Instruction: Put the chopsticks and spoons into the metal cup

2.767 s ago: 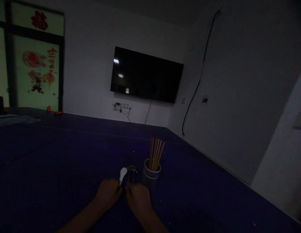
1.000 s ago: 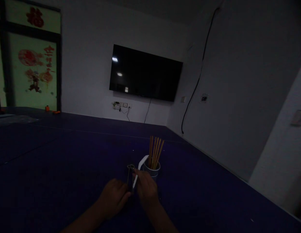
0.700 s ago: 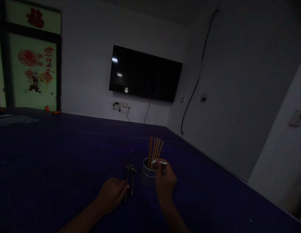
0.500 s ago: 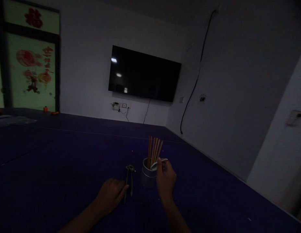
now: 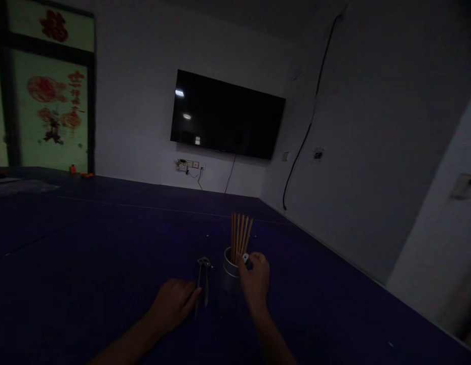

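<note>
In the head view my right hand [image 5: 255,278] pinches a white spoon [image 5: 245,258] by its handle at the mouth of a grey metal cup [image 5: 231,280]. The spoon's lower part is hidden behind the fingers and the rim. Several wooden chopsticks [image 5: 241,230] stand in the cup, leaning a little apart. Left of the cup, a pair of pincers [image 5: 206,284] lies on the dark blue tabletop with its jaws pointing away from me. My left hand [image 5: 177,303] rests there, its fingers closed on the pincers' left handle.
The blue tabletop [image 5: 117,263] reaches to the walls. Small orange objects [image 5: 73,169] and a clear plastic sheet [image 5: 25,187] lie at the far left. A television [image 5: 228,116] hangs on the back wall, and a black cable [image 5: 306,133] runs down the right wall.
The white spoon has turned from slanting across the rim to more upright, with its handle end up. My right hand has shifted slightly left and toward the cup. My left hand stays put.
</note>
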